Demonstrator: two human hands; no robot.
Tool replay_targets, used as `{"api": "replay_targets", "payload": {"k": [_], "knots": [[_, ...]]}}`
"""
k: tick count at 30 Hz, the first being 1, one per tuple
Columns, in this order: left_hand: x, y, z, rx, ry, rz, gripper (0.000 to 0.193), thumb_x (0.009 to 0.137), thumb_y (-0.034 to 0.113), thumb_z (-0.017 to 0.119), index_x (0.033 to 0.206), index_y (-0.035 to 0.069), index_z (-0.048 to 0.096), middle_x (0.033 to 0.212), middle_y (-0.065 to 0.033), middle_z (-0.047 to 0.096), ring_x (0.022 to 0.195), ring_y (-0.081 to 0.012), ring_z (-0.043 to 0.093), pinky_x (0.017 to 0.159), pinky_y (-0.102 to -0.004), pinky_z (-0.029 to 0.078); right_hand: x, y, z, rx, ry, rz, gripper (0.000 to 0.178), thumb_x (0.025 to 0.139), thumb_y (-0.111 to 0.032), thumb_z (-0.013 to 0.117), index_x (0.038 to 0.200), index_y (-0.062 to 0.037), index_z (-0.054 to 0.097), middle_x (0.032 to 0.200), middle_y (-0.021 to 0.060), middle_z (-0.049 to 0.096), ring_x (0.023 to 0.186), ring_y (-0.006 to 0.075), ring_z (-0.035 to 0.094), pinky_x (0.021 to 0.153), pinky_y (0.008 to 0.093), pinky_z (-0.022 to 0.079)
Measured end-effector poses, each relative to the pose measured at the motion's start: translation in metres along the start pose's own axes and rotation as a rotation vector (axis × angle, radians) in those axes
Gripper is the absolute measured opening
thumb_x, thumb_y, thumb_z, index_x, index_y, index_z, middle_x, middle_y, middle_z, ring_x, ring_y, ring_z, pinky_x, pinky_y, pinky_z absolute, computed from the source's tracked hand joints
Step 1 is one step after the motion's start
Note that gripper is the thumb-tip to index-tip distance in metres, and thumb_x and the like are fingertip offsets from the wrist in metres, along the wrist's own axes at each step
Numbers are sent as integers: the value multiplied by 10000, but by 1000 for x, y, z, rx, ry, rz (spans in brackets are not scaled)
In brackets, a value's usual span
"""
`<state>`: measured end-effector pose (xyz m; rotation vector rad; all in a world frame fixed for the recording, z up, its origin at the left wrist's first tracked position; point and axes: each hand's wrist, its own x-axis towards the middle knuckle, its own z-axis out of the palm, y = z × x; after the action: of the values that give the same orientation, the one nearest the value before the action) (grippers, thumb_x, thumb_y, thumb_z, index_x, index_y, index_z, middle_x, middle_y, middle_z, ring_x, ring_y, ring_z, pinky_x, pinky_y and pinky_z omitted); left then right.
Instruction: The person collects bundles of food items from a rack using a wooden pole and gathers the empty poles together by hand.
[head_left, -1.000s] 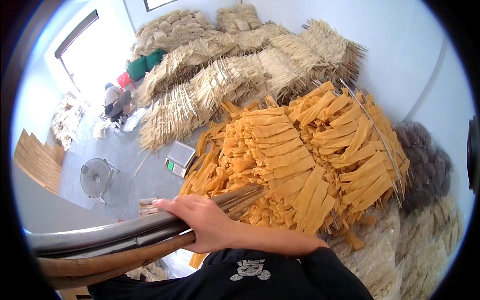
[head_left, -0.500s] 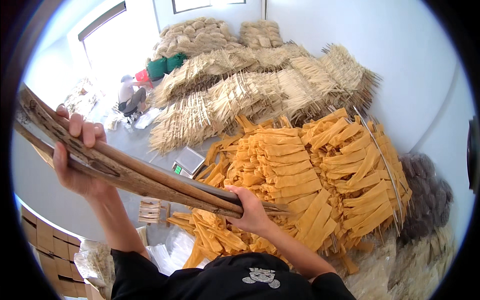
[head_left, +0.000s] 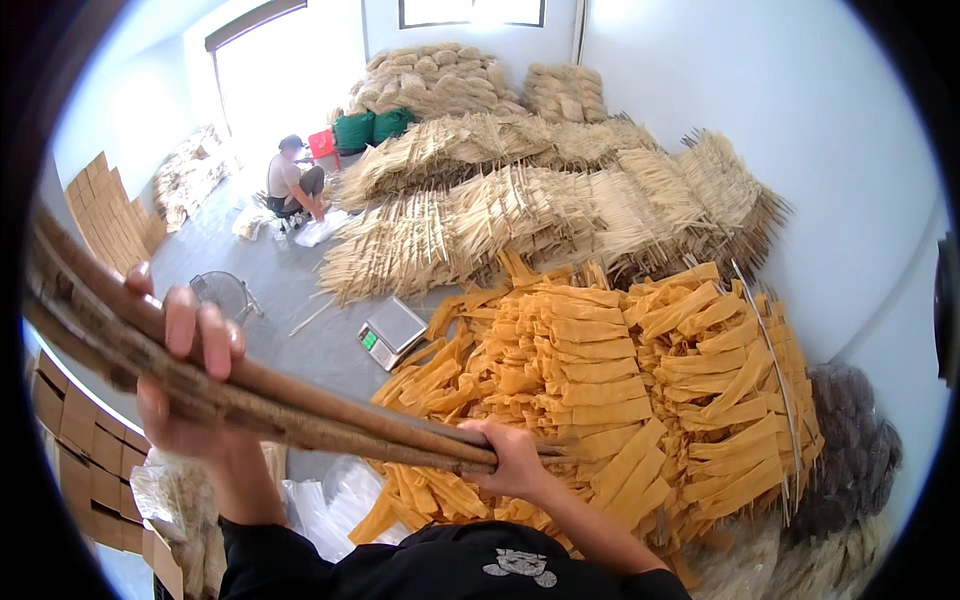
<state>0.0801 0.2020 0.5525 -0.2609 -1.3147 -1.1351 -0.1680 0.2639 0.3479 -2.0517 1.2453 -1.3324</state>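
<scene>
A bundle of brown wooden poles slants across in front of me, its near-left end high and blurred. My left hand grips it toward the left, fingers over the top and thumb below. Farther along, at the narrower right end, my right hand is closed round the poles, and a few thin tips stick out past it. Beneath and beyond that end spreads a big heap of orange-yellow fabric-like strips. A digital scale with a lit green display rests on the floor behind the poles.
Long stacks of pale fibrous bundles fill the back. A person squats at the far left, near green sacks. A round wire grille, brown cartons, clear plastic bags and dark bundles stand around.
The view has shifted, bringing the round grille and tall cardboard at left into sight. My left hand sits lower and farther right in the picture. Both hands keep hold of the poles.
</scene>
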Motion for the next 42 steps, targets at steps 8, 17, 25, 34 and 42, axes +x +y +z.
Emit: {"api": "replay_targets", "payload": {"k": [8,17,25,34,42], "knots": [[-23,44,-35,-105,-310,4,1022,577,-10,785,1365,72,139,978,-62,491,836,-197,568,851,-419,471,-16,-10,15,85,-94,-27,478,574,-94,731,1019,-63,561,856,116,620,761,269,624,663,317,497],[-134,-60,-38,-594,-86,-354,761,862,619,276,1406,94,190,1159,-157,530,1120,-332,483,1024,-564,215,-8,-24,29,131,-188,5,472,584,-155,731,1015,-60,564,841,127,618,764,280,620,655,328,496],[-260,-124,-25,246,-203,-1050,1091,569,507,773,1357,28,190,1337,-190,326,1257,-281,317,1048,-396,249,11,-30,31,142,-225,23,478,585,-157,699,1030,-58,555,839,137,613,759,292,616,647,346,493],[-241,-184,-14,102,-92,-853,927,618,537,691,1260,10,278,1220,-216,389,1150,-308,379,989,-415,289,46,-72,30,330,-254,-54,546,586,-110,659,1098,-54,479,816,177,588,782,344,586,695,400,455],[-238,-192,-24,8,-70,-858,809,663,564,619,1173,-6,357,1116,-238,444,1054,-332,433,937,-432,324,35,-29,56,345,-290,-20,563,589,-89,663,1121,-41,486,925,164,599,861,319,595,753,360,466]]}}
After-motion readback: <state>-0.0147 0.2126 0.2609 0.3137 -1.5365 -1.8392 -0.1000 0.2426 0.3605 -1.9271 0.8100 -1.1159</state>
